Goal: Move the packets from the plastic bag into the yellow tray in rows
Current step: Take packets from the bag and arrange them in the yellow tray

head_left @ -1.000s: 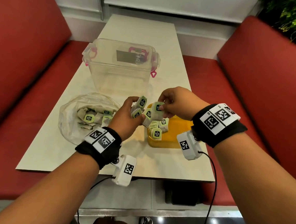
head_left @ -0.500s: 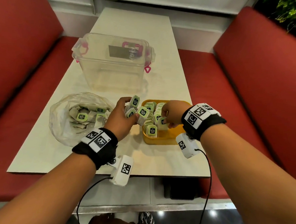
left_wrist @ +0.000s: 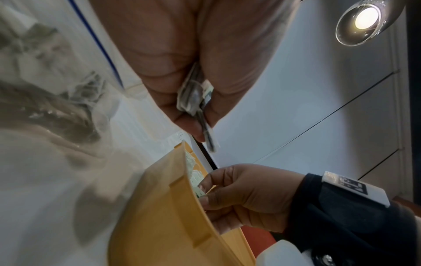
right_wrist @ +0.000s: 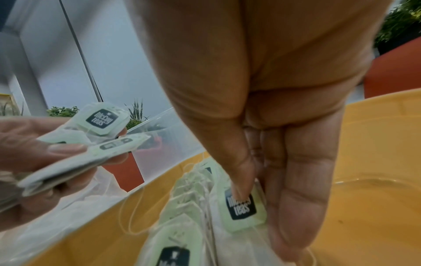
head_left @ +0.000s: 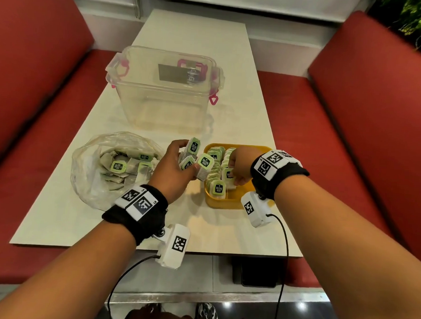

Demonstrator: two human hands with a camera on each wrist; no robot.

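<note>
Your left hand (head_left: 173,168) hovers over the table (head_left: 232,92) between the bag (head_left: 94,177) and the tray (head_left: 229,201), fingers curled round a small stack of packets (head_left: 192,156), their green tags fanned out toward 12 and 2 o'clock. The left wrist view shows the same stack (left_wrist: 193,97) pinched edge-on between thumb and fingers, above the tray's outer wall (left_wrist: 164,212). Your right hand (head_left: 239,164) reaches down into the tray, and its thumb and fingers pinch one packet (head_left: 229,177) that stands at the near end of the right-hand row. From the right wrist, the thumb presses on that packet's tag (right_wrist: 241,207) with the fingers (right_wrist: 300,189) behind it, and more packets stand on edge in a row just beside it at 9 o'clock. The tray sits at the near right of the table, holding two rows of upright packets that run toward 12 o'clock; its near right corner is bare. The bag lies open at 9 o'clock from the tray, well apart from it, with a loose heap of packets inside. A clear box (head_left: 164,88) with pink clips stands at 12 o'clock from the bag, farther up the table. Red seats (head_left: 377,119) flank the table on both sides.
</note>
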